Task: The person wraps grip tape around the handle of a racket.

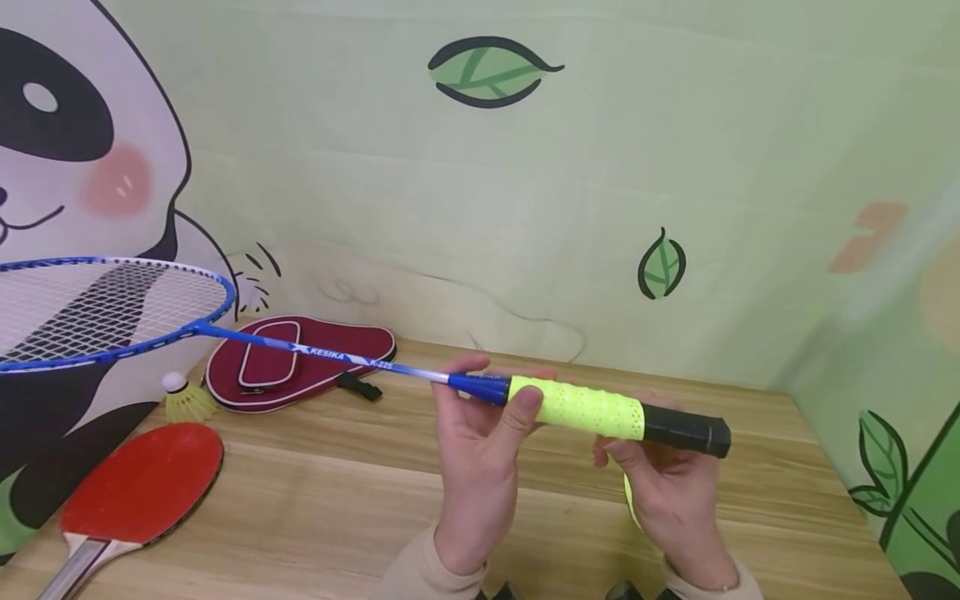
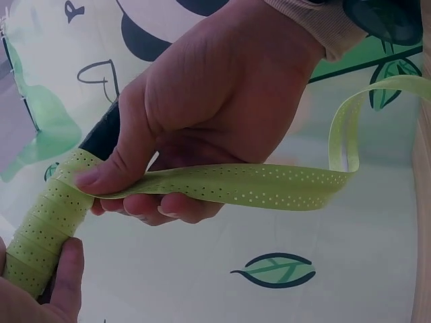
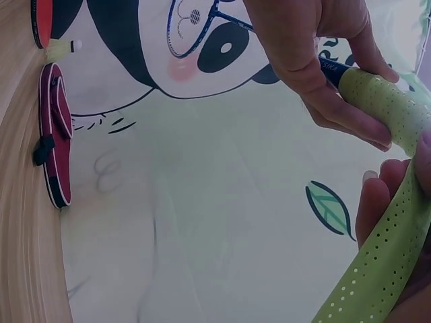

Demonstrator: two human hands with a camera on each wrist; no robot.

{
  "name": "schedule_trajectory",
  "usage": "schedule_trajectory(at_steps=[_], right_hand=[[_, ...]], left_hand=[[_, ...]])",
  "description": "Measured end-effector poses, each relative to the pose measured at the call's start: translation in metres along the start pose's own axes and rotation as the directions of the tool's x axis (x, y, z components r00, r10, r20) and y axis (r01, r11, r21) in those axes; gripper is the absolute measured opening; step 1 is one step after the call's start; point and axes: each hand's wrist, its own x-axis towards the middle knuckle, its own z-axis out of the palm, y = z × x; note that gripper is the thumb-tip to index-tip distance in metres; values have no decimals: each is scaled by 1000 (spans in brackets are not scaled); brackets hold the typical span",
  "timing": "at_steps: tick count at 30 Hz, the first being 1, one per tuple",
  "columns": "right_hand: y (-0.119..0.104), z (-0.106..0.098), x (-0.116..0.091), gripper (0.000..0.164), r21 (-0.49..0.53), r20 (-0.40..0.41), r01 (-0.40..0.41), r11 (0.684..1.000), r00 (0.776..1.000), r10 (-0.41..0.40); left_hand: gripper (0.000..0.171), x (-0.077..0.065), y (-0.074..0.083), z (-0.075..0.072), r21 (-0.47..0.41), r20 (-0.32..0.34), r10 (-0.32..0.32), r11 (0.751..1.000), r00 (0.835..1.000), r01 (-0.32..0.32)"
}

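A blue badminton racket (image 1: 367,361) spans the head view, its strung head to the left and its handle to the right. Perforated yellow-green grip tape (image 1: 577,408) wraps the handle's upper part, while the butt end (image 1: 686,427) is black. My left hand (image 1: 480,450) holds the handle near the blue cone, thumb on the tape. Under the edge of the wrapping, my right hand (image 1: 671,492) pinches the tape between thumb and fingers. From there a loose strip of tape (image 2: 262,185) trails away, folding over in the left wrist view.
A red table tennis bat (image 1: 146,479) lies on the wooden table (image 1: 322,508) at left. Behind it are a yellow shuttlecock (image 1: 187,400) and a maroon bat case (image 1: 330,346) with a black strap. A printed cloth backdrop (image 1: 555,192) with a panda and leaves stands behind the table.
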Motion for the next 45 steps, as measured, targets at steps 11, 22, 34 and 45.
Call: schedule_trajectory(at_steps=[11, 22, 34, 45], right_hand=[[1, 1, -3, 43, 85, -28, 25, 996, 999, -23], [-1, 4, -2, 33, 72, -45, 7, 997, 999, -4], [-1, 4, -1, 26, -6, -70, -41, 999, 997, 40], [-2, 1, -2, 45, 22, -57, -46, 999, 997, 47]], left_hand=[[38, 2, 1, 0, 42, -60, -22, 999, 998, 24], [43, 2, 0, -1, -53, 6, -30, 998, 1000, 30], [55, 3, -1, 0, -89, 162, 77, 994, 984, -63], [45, 2, -2, 0, -56, 102, 47, 998, 994, -42]])
